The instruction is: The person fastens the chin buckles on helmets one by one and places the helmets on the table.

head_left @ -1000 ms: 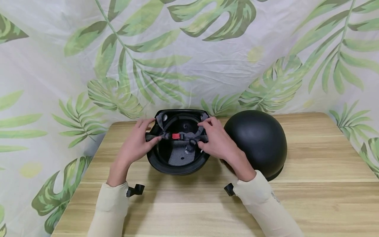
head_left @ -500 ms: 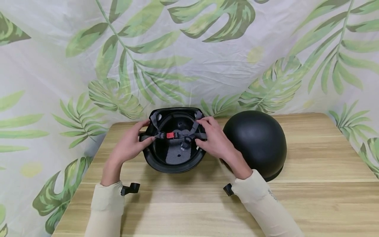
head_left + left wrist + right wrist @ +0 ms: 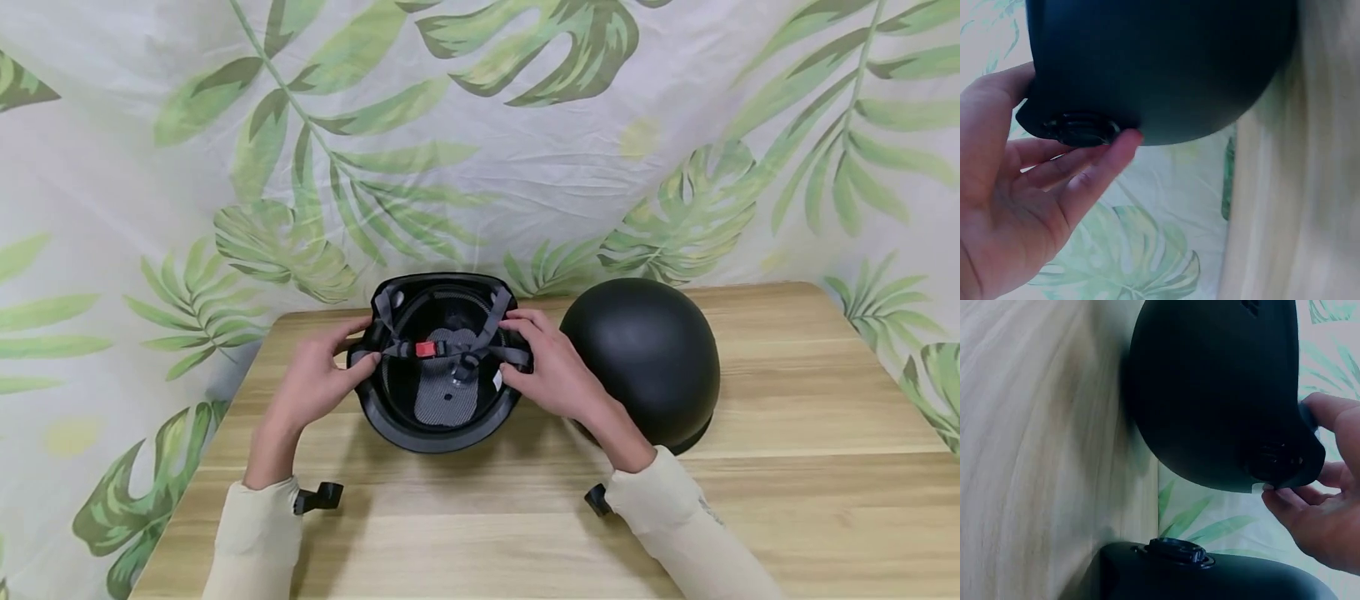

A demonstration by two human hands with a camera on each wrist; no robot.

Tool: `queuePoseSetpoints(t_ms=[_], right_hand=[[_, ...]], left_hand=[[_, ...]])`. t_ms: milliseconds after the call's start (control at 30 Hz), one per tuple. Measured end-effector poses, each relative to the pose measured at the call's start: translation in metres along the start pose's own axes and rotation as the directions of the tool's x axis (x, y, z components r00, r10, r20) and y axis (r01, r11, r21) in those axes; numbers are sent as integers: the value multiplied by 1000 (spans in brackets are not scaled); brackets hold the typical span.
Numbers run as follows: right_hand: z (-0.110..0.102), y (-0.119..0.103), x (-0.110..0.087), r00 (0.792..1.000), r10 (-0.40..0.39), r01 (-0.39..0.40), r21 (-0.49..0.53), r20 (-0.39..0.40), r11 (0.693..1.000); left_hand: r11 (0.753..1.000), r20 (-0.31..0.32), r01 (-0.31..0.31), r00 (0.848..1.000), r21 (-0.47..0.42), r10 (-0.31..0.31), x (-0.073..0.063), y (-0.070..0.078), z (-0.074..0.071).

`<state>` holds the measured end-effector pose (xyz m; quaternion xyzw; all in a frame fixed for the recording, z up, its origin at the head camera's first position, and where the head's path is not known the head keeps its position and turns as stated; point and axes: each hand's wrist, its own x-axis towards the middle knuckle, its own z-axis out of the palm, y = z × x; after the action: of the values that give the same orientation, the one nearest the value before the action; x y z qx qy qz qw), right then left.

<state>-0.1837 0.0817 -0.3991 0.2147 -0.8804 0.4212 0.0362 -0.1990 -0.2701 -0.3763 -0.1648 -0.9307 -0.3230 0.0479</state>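
A black helmet lies upside down between the hands, its lined inside facing up. Grey straps cross its opening, joined by a red-and-black buckle. At its left side, my left hand grips the edge with thumb and fingers. The left wrist view shows that thumb beside a round fitting on the dark shell. My right hand holds the opposite edge, its thumb at a small white tag. In the right wrist view, the shell hides part of those fingers.
A second black helmet, dome up, stands just right of the right hand and partly behind that forearm. Both rest areas share a wooden table. A leaf-patterned cloth hangs along its back edge. Small black devices stick out from the cuffs.
The held helmet has shifted slightly left with both hands. My left thumb has moved outward from the strap to the helmet's edge. The second helmet stays in place.
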Motion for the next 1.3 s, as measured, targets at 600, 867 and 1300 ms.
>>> queuePoseSetpoints(t_ms=[600, 867, 1300], right_hand=[[3, 1, -7, 996, 9, -1, 84, -89, 996], [5, 1, -7, 994, 60, -51, 97, -91, 994], [17, 6, -8, 993, 113, -107, 178, -23, 978]], left_hand=[[985, -1, 102, 995, -137, -103, -17, -14, 11], [988, 15, 85, 996, -128, -83, -16, -16, 10], [983, -1, 89, 996, -160, -91, -20, -17, 1]])
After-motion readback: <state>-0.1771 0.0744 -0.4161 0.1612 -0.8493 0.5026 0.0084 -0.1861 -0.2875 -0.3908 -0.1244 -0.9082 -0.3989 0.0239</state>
